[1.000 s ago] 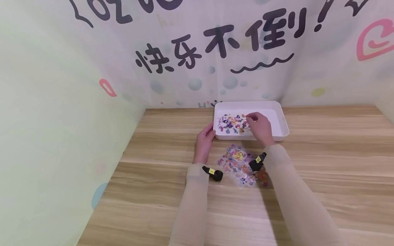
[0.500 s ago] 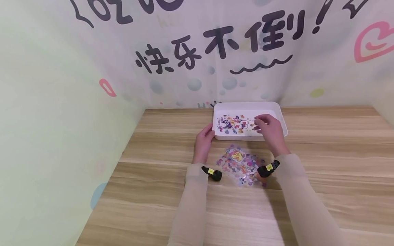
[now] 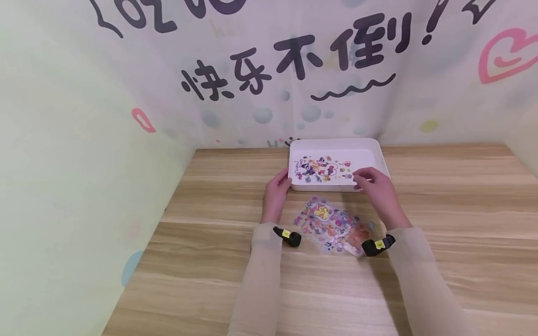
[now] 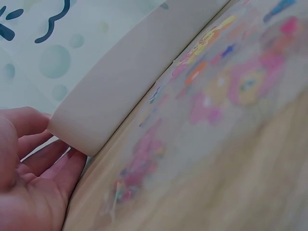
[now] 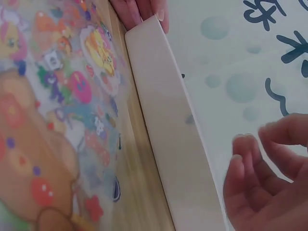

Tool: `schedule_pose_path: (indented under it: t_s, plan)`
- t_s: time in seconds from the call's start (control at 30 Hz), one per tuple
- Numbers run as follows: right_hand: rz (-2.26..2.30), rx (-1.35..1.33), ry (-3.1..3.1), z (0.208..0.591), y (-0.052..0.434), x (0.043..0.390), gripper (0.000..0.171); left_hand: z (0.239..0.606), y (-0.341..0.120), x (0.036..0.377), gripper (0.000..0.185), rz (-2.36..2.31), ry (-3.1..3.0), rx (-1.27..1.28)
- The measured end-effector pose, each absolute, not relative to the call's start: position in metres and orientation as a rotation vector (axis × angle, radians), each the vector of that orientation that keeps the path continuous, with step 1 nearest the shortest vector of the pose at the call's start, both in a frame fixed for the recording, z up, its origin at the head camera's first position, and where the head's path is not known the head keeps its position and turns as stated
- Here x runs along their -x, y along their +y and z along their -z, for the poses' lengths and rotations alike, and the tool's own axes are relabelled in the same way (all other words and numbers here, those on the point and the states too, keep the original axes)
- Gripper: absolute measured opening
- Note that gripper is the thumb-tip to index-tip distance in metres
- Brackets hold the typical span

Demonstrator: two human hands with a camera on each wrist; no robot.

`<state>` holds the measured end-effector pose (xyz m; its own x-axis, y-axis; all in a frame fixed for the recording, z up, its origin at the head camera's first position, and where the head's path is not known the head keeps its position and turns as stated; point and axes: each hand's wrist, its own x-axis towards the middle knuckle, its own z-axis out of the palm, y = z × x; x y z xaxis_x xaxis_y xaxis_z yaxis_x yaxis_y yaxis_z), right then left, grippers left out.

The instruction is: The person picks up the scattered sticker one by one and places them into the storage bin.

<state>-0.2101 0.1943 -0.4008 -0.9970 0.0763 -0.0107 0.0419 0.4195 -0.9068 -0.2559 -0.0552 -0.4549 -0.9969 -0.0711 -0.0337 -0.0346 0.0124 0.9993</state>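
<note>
A shallow white tray (image 3: 365,161) stands at the back of the table, with small colourful stickers (image 3: 315,169) laid across its left and middle floor. My left hand (image 3: 275,198) grips the tray's front left corner; in the left wrist view the thumb and fingers are round the end of the white wall (image 4: 110,86). Over the tray's front right edge hovers my right hand (image 3: 381,193). Its fingers are loosely bent, and the right wrist view shows a gap between thumb and fingertips (image 5: 237,159), with nothing in it.
Clear sticker sheets (image 3: 325,226) with many coloured figures lie on the wooden table (image 3: 201,261) in front of the tray. A printed cloth (image 3: 260,84) hangs right behind the tray. A pale wall (image 3: 63,186) rises at the left.
My right hand has moved right and toward me from over the stickers, its fingertips parting. Stickers it covered at the tray's middle now show. My left hand keeps its place at the corner.
</note>
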Motion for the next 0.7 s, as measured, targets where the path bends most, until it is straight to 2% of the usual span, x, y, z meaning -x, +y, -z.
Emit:
schedule_pose_path:
  t_s: [0.13, 0.37, 0.7]
  plan:
    - [-1.653, 0.108, -2.717, 0.412, 0.2, 0.208, 0.053, 0.455, -0.056, 0.257, 0.041, 2.221, -2.201, -0.126]
    - [-1.642, 0.009, -2.81, 0.397, 0.2, 0.189, 0.045, 0.456, -0.054, 0.256, 0.043, 2.19, -2.221, -0.13]
    - [-1.554, -0.046, -2.903, 0.401, 0.202, 0.187, 0.047, 0.455, -0.054, 0.257, 0.041, 2.236, -2.203, -0.146]
